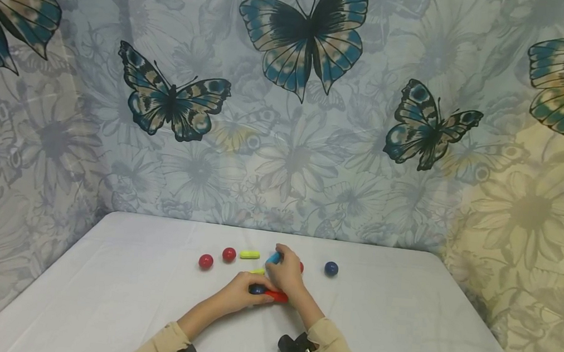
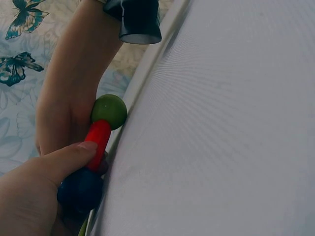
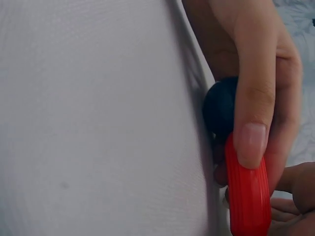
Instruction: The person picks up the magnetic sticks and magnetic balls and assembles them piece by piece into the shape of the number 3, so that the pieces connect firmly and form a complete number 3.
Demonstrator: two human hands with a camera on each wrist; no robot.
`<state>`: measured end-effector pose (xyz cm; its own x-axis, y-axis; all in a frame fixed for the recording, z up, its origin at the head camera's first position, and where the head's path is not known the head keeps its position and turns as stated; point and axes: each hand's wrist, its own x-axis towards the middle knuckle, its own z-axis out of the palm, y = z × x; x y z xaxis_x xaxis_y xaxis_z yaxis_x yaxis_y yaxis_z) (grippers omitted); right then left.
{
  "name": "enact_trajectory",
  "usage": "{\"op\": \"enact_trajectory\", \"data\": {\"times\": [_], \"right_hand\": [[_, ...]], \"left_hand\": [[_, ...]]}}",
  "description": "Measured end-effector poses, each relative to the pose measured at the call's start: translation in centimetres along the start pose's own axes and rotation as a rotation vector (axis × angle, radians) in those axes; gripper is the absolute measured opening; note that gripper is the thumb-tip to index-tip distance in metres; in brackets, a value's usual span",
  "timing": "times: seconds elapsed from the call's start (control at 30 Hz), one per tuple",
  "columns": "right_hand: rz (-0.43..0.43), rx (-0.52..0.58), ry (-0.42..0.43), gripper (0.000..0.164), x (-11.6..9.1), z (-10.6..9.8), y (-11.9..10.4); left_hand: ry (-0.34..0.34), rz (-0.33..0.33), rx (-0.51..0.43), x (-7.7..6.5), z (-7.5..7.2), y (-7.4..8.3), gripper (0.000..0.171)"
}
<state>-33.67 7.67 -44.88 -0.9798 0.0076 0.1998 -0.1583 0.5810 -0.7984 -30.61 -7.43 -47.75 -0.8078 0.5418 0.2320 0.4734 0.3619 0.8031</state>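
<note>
My left hand (image 1: 248, 290) grips a red ribbed rod (image 3: 248, 196), thumb laid along it. A dark blue ball (image 2: 81, 189) sits at the rod's near end, by the left palm, and a green ball (image 2: 109, 112) at its other end. In the head view the green ball is hidden near the right wrist. Just beyond, my right hand (image 1: 287, 272) pinches a light blue rod (image 1: 273, 258) between thumb and fingers. A yellow-green rod (image 1: 257, 271) shows partly behind the left hand; whether it joins the blue ball I cannot tell.
Two red balls (image 1: 206, 261) lie to the left on the white table (image 1: 100, 294), beside another yellow-green rod (image 1: 250, 255). A further red ball (image 1: 301, 267) peeks out behind the right hand. To the right rests a dark blue ball (image 1: 331, 268). Butterfly-patterned cloth (image 1: 293, 160) hangs behind.
</note>
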Motion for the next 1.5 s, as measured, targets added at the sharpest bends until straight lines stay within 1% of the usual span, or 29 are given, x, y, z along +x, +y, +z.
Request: {"op": "enact_trajectory", "data": {"times": [0.1, 0.2, 0.3, 0.37, 0.6, 0.83, 1.03, 1.23, 1.5], "right_hand": [[-0.022, 0.036, -0.017, 0.055, 0.0, -0.5, 0.0], [-0.063, 0.093, -0.035, 0.055, 0.0, -1.1, 0.2], [-0.081, 0.161, -0.05, 0.055, 0.2, -1.6, 0.4], [-0.091, 0.184, -0.055, 0.054, 0.4, -1.9, 0.7], [-0.079, 0.217, -0.057, 0.056, 0.9, -3.0, 1.4], [-0.087, 0.228, -0.061, 0.057, 1.5, -4.0, 2.4], [-0.092, 0.277, -0.059, 0.056, 1.7, -4.7, 3.0], [-0.098, 0.277, -0.048, 0.056, 1.8, -5.2, 3.9], [-0.037, 0.19, -0.035, 0.057, 2.1, -5.3, 4.7]], "left_hand": [[-0.003, -0.004, 0.003, 0.0, 0.0, 0.0, 0.018], [-0.006, -0.006, 0.005, 0.0, 0.0, -0.1, 0.019], [-0.005, 0.007, 0.009, 0.0, 0.0, -0.2, 0.019], [-0.006, 0.019, 0.008, 0.0, 0.0, -0.2, 0.02], [-0.003, 0.046, 0.003, 0.0, 0.0, -0.1, 0.02], [-0.009, 0.026, -0.009, 0.0, 0.0, 0.0, 0.021], [-0.005, 0.018, -0.002, 0.0, 0.0, 0.0, 0.02], [-0.002, 0.021, -0.007, 0.0, 0.1, 0.0, 0.021], [-0.003, 0.014, -0.006, 0.0, 0.1, 0.1, 0.021]]}}
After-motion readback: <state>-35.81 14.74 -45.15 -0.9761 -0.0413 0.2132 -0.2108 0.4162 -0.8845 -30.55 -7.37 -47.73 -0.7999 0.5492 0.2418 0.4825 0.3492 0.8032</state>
